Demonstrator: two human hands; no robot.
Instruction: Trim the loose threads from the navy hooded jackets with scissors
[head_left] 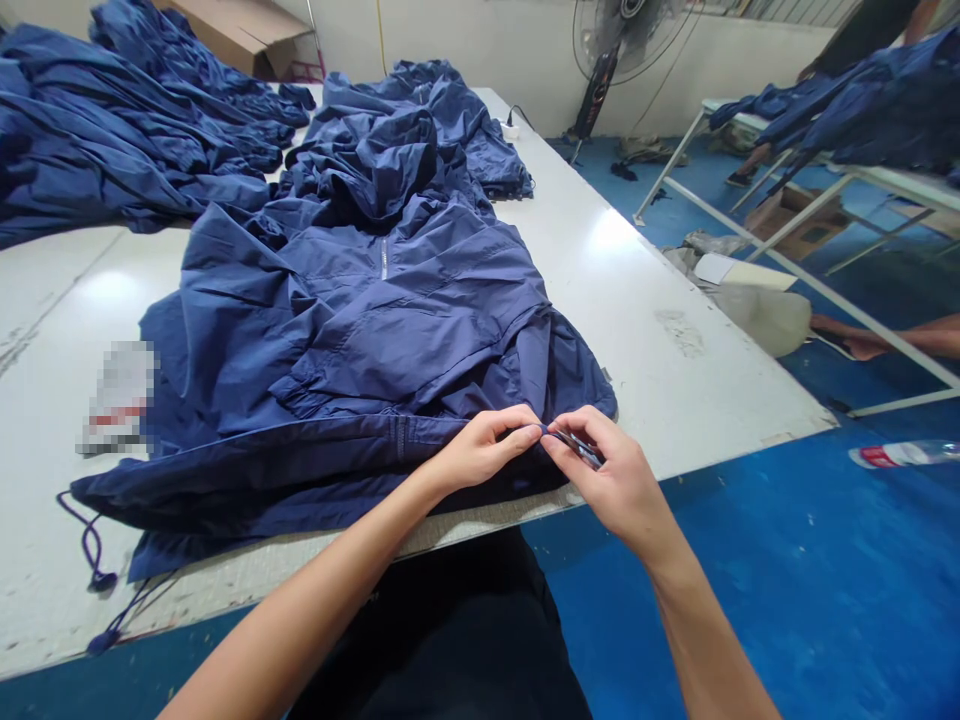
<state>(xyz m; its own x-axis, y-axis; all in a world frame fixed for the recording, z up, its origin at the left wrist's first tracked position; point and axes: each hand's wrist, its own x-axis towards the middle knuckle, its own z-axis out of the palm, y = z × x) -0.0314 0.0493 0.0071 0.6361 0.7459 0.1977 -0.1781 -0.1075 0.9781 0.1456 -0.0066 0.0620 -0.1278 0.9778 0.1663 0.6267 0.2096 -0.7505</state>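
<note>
A navy blue jacket (442,320) with a short zip lies spread on the white table, its hem along the near edge. My left hand (484,450) pinches the hem at the right between thumb and fingers. Close against it, my right hand (611,475) is closed around small dark thread snips (583,449), partly hidden by the fingers. Its fingertips meet the left ones at the fabric edge. Drawcords with toggles (101,580) hang from the hem's left end.
More navy garments (112,130) are heaped at the back left of the table (720,390). A blurred-out item (116,400) lies left of the jacket. Beyond stand a fan (630,40) and a second table with garments (892,110). A plastic bottle (907,455) lies on the blue floor.
</note>
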